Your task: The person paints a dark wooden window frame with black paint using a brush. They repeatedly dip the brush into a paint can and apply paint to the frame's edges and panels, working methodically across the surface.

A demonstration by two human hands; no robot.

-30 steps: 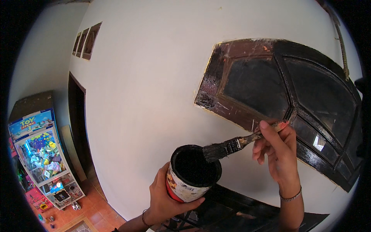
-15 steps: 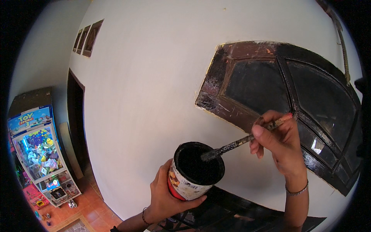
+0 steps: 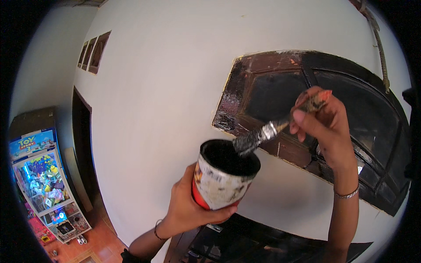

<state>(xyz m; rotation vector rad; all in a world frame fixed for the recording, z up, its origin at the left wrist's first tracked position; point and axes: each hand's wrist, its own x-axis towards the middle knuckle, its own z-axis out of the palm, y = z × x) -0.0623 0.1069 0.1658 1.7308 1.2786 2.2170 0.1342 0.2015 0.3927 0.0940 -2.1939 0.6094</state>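
My left hand (image 3: 187,206) grips a paint can (image 3: 221,188) with a red-and-white label and black paint inside, tilted slightly. My right hand (image 3: 324,131) holds a paintbrush (image 3: 263,133) by its red-tipped wooden handle, its dark, paint-laden bristles over the can's rim at the right side. Behind the brush, an arched dark wooden window (image 3: 359,116) has glossy black and older brown areas on its frame.
A white wall (image 3: 149,109) fills the middle. At left stand a lit toy claw machine (image 3: 44,184), a leaning board (image 3: 76,175) and a dark doorway (image 3: 83,131). Small vents (image 3: 98,52) sit high left, footwear (image 3: 81,239) on the tiled floor. Another dark frame (image 3: 280,241) lies below.
Both hands have risen, carrying the can and brush higher in view. The brush, lower inside the can half a second ago, now shows its metal band above the rim.
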